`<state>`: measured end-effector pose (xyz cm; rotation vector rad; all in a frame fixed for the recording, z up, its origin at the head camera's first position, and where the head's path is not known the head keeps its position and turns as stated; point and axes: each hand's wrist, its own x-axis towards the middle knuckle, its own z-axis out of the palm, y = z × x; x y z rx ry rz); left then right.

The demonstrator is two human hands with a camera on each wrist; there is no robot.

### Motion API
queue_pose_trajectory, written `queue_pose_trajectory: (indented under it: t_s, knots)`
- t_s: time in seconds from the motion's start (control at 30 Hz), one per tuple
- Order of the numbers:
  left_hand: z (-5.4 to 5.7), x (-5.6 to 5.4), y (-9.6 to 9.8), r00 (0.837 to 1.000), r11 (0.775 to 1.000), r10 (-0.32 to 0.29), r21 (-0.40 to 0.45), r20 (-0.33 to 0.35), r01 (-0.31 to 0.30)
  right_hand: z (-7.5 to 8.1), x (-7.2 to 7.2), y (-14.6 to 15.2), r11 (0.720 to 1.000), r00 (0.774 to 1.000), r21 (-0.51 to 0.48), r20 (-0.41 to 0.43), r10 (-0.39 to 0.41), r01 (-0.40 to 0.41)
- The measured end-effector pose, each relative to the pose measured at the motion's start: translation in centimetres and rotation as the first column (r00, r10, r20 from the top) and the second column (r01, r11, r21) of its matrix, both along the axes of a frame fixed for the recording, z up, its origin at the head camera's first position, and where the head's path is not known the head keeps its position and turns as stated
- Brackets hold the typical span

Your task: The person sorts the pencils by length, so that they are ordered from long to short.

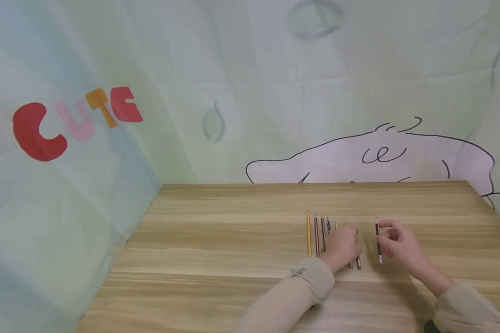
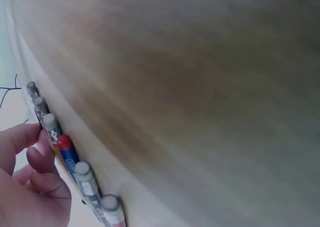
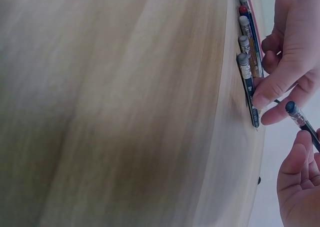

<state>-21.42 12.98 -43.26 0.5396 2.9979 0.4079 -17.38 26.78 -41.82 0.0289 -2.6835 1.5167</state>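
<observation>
Pencils lie side by side in a row on the wooden table, tips pointing away. At the row's left end are a yellow pencil (image 1: 309,236) and a dark red pencil (image 1: 316,236). My left hand (image 1: 343,245) covers the right part of the row, its thumb and finger pinching the end dark pencil (image 3: 248,82), which has a grey eraser. To the right of the row, my right hand (image 1: 402,245) pinches a black pencil (image 1: 378,236) between thumb and fingers, its tip pointing away and its eraser towards me. A blue pencil with a red end (image 2: 67,147) lies among the others.
The wooden table (image 1: 216,240) reaches back to a printed cloth (image 1: 250,92) with a line-drawn animal. Another cloth side on the left carries coloured letters. A dark object (image 1: 431,326) shows beside the right sleeve at the bottom edge.
</observation>
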Motion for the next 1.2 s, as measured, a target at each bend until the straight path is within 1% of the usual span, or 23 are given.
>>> queue_pose_trajectory:
  t_s: [0.1, 0.3, 0.43, 0.63, 0.87, 1.1, 1.2]
  knots:
    - [-0.1, 0.0, -0.1, 1.000, 0.999, -0.027, -0.025, -0.012, 0.027, -0.1, 0.0, 0.0, 1.000, 1.000, -0.009, -0.010, 0.004, -0.004]
    - [-0.2, -0.1, -0.4, 0.999, 0.999, -0.053, -0.011, -0.002, 0.053, 0.0, 0.0, 0.0, 1.000, 1.000, -0.022, -0.007, 0.008, -0.009]
    - [-0.3, -0.1, -0.5, 0.998, 0.998, -0.058, -0.029, -0.019, 0.057, -0.1, -0.1, -0.1, 1.000, 1.000, -0.025, 0.012, 0.019, -0.018]
    - [-0.3, -0.1, -0.6, 0.998, 0.998, -0.058, -0.023, -0.014, 0.058, -0.5, -0.7, -0.2, 0.999, 0.999, -0.022, 0.018, 0.037, -0.036]
    - [-0.6, -0.3, -0.6, 0.997, 0.997, -0.068, -0.041, -0.036, 0.067, -1.1, -1.5, -0.5, 0.999, 0.998, 0.011, 0.052, 0.041, -0.041]
    - [-0.5, -0.4, -0.6, 0.998, 0.997, -0.067, -0.031, -0.018, 0.066, -1.8, -2.0, -0.7, 0.998, 0.993, 0.039, 0.106, 0.050, -0.055]
    - [-0.4, -0.4, -0.5, 0.998, 0.997, -0.066, -0.033, -0.016, 0.065, -2.0, -2.1, -0.7, 0.996, 0.992, 0.062, 0.114, 0.057, -0.065]
